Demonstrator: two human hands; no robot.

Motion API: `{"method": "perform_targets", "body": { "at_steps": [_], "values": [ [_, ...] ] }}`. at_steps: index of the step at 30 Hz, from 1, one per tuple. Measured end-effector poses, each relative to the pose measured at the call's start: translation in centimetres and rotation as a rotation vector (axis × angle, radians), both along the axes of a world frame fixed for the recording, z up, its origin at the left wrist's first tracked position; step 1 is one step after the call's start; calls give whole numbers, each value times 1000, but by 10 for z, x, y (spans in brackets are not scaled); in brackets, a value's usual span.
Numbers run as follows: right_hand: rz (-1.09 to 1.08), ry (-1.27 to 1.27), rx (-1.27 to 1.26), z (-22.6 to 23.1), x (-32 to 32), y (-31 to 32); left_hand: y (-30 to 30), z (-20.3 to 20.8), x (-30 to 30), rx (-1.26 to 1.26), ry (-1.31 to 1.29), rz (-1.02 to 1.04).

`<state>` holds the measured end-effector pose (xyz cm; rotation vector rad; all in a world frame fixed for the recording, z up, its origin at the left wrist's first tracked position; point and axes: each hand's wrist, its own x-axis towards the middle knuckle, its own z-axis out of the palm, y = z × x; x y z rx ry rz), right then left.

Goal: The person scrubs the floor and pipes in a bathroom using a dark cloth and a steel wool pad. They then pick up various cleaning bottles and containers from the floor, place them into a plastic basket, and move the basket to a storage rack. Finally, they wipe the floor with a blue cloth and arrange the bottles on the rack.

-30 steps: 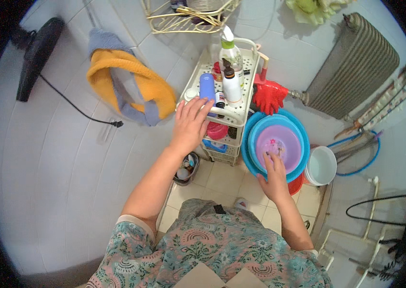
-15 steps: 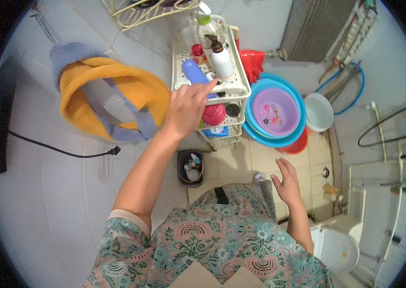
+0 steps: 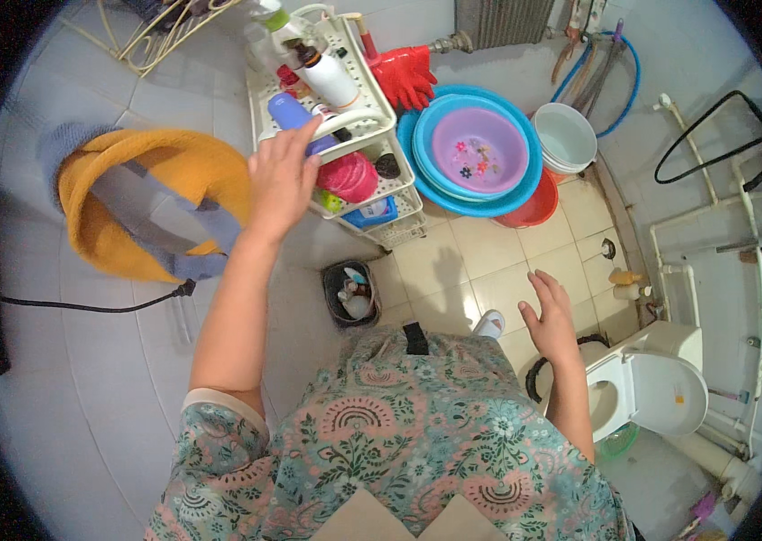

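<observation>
My left hand is raised at the near left corner of a cream shelf cart. Its fingers stretch toward the top tier, and whether they touch the rim I cannot tell. Just past the fingertips lies a blue bottle, beside a white pump bottle with a dark brown top. A pink rounded item sits on the tier below, partly behind the hand. My right hand hangs over the tiled floor with fingers apart, holding nothing.
Stacked blue and purple basins stand right of the cart, over a red basin. White buckets are beyond. A yellow towel hangs left. A small bin is below the cart; a toilet stands right.
The view has turned, so the cart and basins sit farther left and the toilet shows more. My left hand has drawn back from above the top tier's items. My right hand stays empty.
</observation>
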<state>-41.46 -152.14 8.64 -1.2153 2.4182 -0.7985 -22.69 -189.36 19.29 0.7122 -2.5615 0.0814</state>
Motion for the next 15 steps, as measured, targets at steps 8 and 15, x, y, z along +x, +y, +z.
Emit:
{"method": "perform_targets", "body": {
  "at_steps": [8, 15],
  "values": [
    [-61, -45, -4, -4, -28, 42, -3, -1, -1, 50, -40, 17],
    [-55, -44, 12, -10, -38, 62, 5, -1, -7, 8, -66, 46]
  ]
}}
